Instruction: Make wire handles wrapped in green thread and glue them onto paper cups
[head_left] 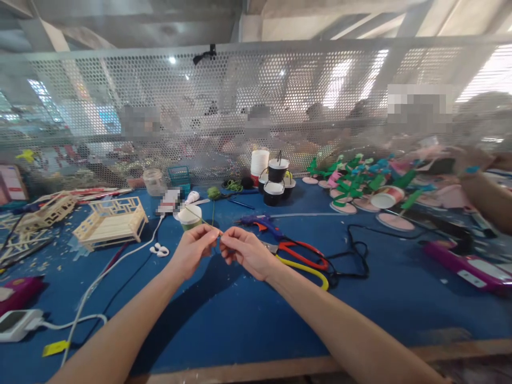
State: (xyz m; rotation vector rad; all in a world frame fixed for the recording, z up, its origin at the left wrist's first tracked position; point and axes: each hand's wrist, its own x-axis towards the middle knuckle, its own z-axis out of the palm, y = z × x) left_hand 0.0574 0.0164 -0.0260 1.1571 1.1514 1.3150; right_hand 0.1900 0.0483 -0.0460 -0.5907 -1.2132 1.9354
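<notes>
Above the blue table, my left hand (196, 248) and my right hand (246, 250) meet fingertip to fingertip. Both are closed in a pinch on a thin strand of green yarn (213, 213). The strand seems to run from a small ball of green yarn (213, 192) behind my hands. Just beyond my left hand stands a white paper cup (189, 214) with green around its lower part. To the right of my right hand lie scissors (304, 256) with red and yellow handles, and a blue glue gun (262, 225).
Small wooden furniture models (114, 221) stand at the left near a white cable (90, 288). Black-wrapped cups (274, 193) and stacked paper cups (260, 162) are at the back. Green paper plants (348, 189) crowd the right, beside another person's arm (488, 197). A perforated screen (240, 85) borders the table.
</notes>
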